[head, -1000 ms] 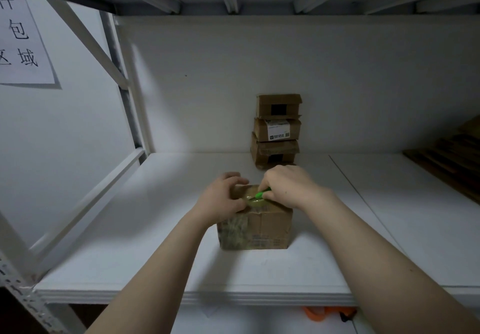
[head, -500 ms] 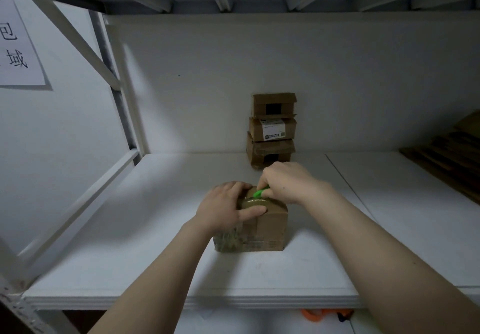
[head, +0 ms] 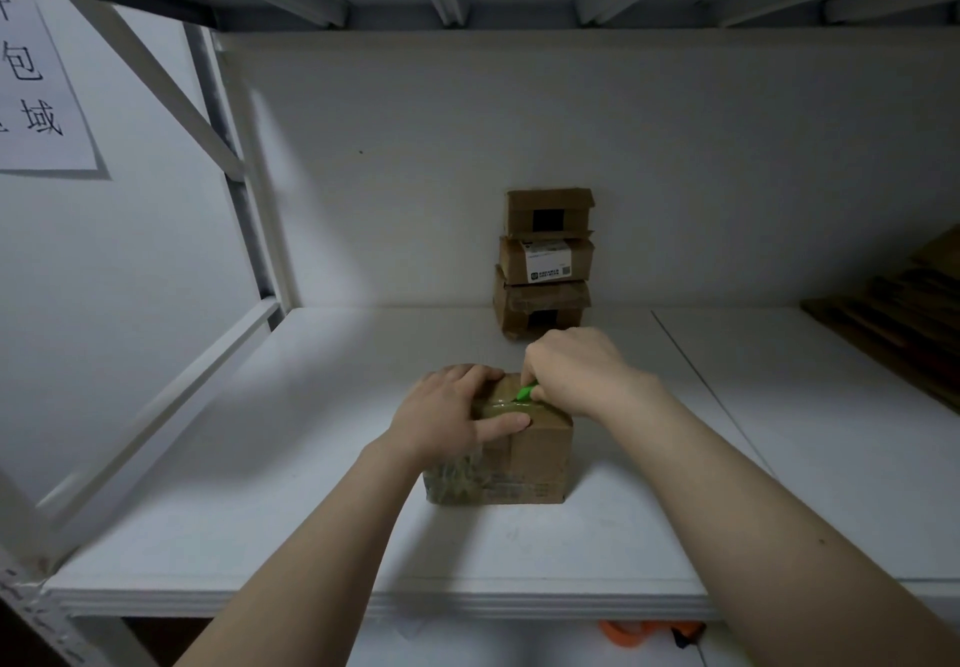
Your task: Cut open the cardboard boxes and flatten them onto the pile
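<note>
A small taped box (head: 524, 458) sits on the white shelf (head: 249, 464), close to the front edge and squarely before the person. The left hand (head: 447, 419) is clamped on the box from 9 o'clock, with its fingers draped over the top and its thumb laid along the upper front edge. This is probably so the light carton cannot slide or tip under the blade. The right hand (head: 576, 370) comes in from 2 o'clock, closed around a green cutter (head: 527, 390) whose tip meets the glossy tape band across the top. Only that tip shows, so whether the tape is already slit cannot be told. The bracing thumb lies near the tape line, so a slip toward 6 o'clock could catch it.

At 12 o'clock, against the back wall, a stack of three boxes (head: 545, 261) waits within reach. At 3 o'clock, far right, dark flattened cardboard (head: 893, 323) leans, likely the pile the opened box is meant for.
</note>
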